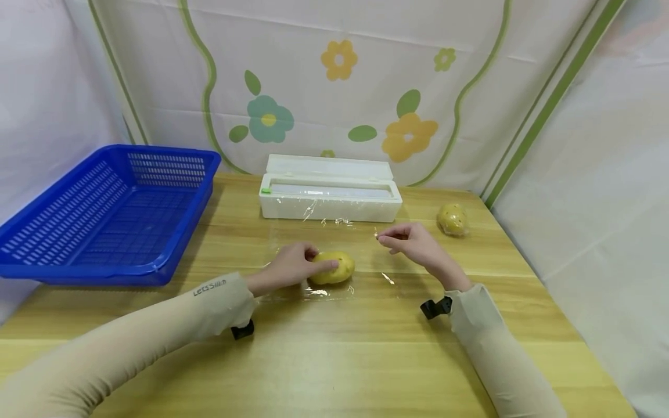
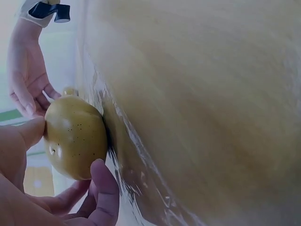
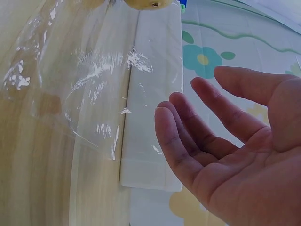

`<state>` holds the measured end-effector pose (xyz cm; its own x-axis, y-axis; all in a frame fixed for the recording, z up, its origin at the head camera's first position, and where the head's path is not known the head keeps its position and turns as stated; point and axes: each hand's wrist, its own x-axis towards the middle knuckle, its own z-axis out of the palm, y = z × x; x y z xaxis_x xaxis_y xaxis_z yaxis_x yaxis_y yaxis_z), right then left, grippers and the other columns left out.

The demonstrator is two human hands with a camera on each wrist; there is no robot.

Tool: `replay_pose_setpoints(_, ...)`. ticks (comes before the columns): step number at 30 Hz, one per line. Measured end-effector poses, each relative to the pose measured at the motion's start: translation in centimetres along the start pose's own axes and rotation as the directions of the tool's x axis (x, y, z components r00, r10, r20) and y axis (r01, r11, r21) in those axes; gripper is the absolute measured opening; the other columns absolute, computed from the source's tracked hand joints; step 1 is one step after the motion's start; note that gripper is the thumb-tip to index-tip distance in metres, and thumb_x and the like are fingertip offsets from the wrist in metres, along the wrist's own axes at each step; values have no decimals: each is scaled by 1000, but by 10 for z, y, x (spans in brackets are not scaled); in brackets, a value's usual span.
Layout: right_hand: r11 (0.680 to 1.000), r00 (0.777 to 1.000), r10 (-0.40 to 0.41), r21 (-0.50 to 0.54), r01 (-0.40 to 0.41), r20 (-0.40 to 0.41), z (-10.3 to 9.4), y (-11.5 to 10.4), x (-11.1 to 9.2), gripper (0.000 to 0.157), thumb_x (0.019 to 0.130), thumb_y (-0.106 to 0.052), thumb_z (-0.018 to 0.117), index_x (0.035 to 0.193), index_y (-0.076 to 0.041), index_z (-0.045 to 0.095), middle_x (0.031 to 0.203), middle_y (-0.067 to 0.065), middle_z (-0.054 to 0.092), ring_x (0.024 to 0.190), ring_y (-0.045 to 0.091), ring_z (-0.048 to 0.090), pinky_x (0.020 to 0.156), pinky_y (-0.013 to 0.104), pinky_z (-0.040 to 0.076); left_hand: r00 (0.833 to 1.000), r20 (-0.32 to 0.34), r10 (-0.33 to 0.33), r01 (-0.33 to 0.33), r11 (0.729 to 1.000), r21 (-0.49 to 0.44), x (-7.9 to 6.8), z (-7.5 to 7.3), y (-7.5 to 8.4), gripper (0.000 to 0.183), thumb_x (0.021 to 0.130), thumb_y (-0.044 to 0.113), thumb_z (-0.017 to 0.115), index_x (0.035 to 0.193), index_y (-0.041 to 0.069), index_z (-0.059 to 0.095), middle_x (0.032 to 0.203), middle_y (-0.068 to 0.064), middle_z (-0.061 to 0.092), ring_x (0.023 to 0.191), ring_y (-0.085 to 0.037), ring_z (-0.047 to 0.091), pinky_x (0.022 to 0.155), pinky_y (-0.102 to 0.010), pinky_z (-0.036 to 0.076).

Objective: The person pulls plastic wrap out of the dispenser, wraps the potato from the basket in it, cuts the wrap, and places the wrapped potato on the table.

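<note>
My left hand grips a yellow potato from its left side, thumb and fingers around it. Dark specks dot the potato's skin in the left wrist view. Under it a sheet of clear plastic wrap lies over the wood, its edges glinting and wrinkled. To the right, my right hand hovers by the wrap's right edge. In the right wrist view its fingers are loosely bent, the thumb stands apart from the index finger, and nothing shows between them.
Behind the wrap stands a white cling-film box with its lid raised and a roll inside. A second potato, covered in film, sits at the back right. A blue plastic basket occupies the left of the wooden table. Flowered cloth hangs behind.
</note>
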<state>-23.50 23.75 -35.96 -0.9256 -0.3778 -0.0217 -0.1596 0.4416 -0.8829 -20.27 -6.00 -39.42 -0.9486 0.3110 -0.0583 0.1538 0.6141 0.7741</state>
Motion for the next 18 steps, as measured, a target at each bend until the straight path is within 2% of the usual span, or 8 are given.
replay_pose_setpoints(3, 1000, 1000, 3, 5, -3, 8, 1, -1, 1, 27, 96, -23, 67, 111, 0, 71, 117, 24, 63, 106, 47, 56, 87, 55, 49, 1000, 12, 18, -18, 1000, 1, 1, -1, -1, 60, 76, 58, 79, 106, 7, 68, 92, 1, 64, 81, -16, 58, 72, -31, 49)
replay_pose_setpoints(5, 1000, 1000, 6, 10, -6, 12, 0, -2, 1, 28, 97, -22, 66, 112, 1, 70, 117, 24, 62, 107, 47, 56, 88, 56, 49, 998, 38, 49, -49, 999, 2, 2, -2, -1, 61, 74, 53, 82, 110, 6, 68, 93, 1, 65, 82, -17, 59, 72, -32, 50)
replay_pose_setpoints(9, 1000, 1000, 8, -1, -8, 10, -1, -3, 0, 32, 97, -23, 65, 115, 4, 68, 116, 26, 62, 107, 47, 56, 88, 55, 49, 988, 75, 135, -135, 991, 4, 4, -4, 0, 55, 71, 45, 87, 107, 7, 70, 88, 4, 66, 79, -14, 59, 70, -30, 49)
replay_pose_setpoints(13, 1000, 1000, 2, -1, -2, 12, -2, -4, 2, 33, 97, -23, 66, 115, 6, 68, 116, 27, 61, 106, 47, 56, 87, 56, 49, 980, 92, 174, -176, 984, 5, 5, -4, 2, 48, 72, 43, 87, 102, 8, 71, 84, 3, 66, 75, -14, 57, 68, -30, 48)
replay_pose_setpoints(15, 1000, 1000, 6, 2, -6, 14, -2, -4, 2, 33, 97, -22, 66, 114, 6, 68, 116, 27, 61, 106, 47, 56, 87, 56, 49, 980, 92, 177, -179, 984, 19, 4, -4, 2, 53, 72, 45, 87, 104, 6, 69, 87, 0, 66, 77, -15, 57, 70, -31, 48)
replay_pose_setpoints(18, 1000, 1000, 21, -3, -21, 13, -2, -4, 1, 32, 96, -23, 67, 114, 3, 69, 116, 26, 62, 105, 47, 56, 87, 56, 49, 978, 93, 185, -191, 980, 54, 3, -4, -1, 71, 70, 53, 85, 115, 2, 65, 102, -5, 66, 88, -18, 60, 77, -34, 50)
